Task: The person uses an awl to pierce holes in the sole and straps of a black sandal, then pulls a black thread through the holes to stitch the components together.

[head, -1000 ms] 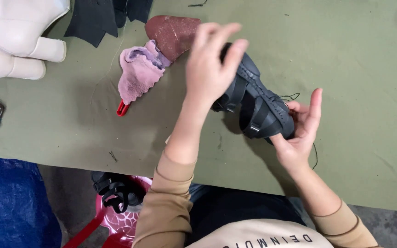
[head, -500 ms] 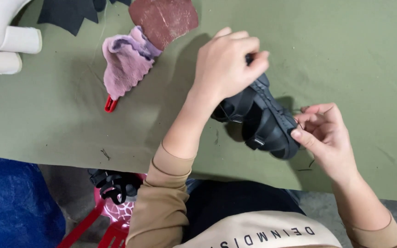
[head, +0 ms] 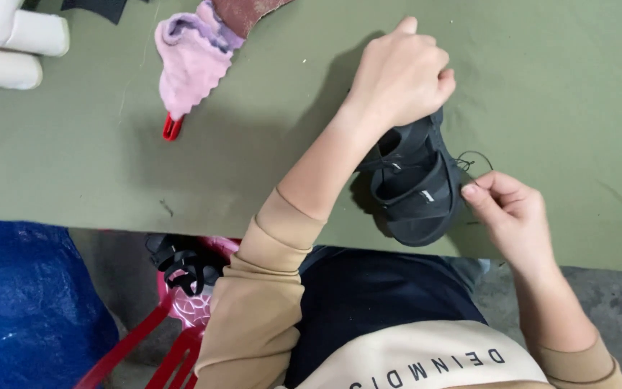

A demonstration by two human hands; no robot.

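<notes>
Trimming a loose thread from a black sandal (head: 417,189) at the edge of a green table (head: 556,86).

The sandal is seen lying near the table's front edge, its far end gripped by the closed left hand (head: 401,75); a thin black thread (head: 474,160) is pinched between the closed fingertips of the right hand (head: 509,212), just beside the straps. A pink cloth (head: 192,61) and red clip (head: 172,127) are set well apart. If the thread were pulled too hard, the stitching could likely be loosened, or the sandal dragged off the edge.
</notes>
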